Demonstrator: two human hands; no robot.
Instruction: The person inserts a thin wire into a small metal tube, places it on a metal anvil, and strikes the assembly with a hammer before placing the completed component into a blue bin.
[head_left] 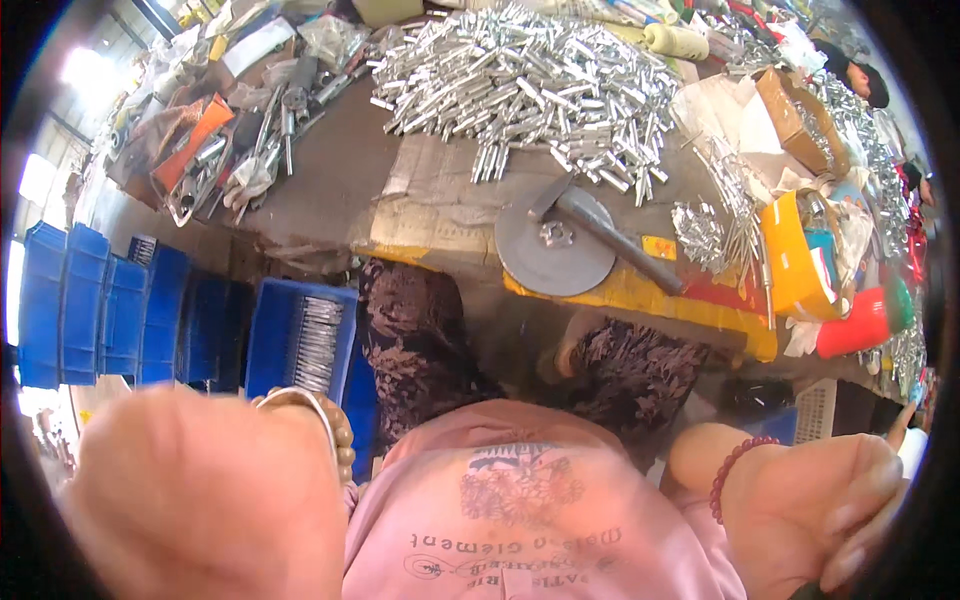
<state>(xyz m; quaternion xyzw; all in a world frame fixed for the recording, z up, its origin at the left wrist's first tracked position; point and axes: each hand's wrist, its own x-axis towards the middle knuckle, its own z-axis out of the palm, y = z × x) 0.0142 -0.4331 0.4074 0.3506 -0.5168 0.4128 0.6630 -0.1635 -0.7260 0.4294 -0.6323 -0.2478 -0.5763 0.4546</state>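
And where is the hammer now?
In the head view, right of centre, the hammer lies partly on the grey disc, below the silver metal pieces.

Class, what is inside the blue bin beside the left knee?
A row of silver metal pieces lies in the blue bin. Anything beneath them is covered; the left hand hides the near end.

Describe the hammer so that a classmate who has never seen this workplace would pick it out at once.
On the workbench, find the big heap of short silvery metal rods. Between that heap and the bench's near edge lies a flat, round grey disc. The hammer lies slantwise across it, its long, dark handle running past the disc's right side, unlike the small, shiny rods.
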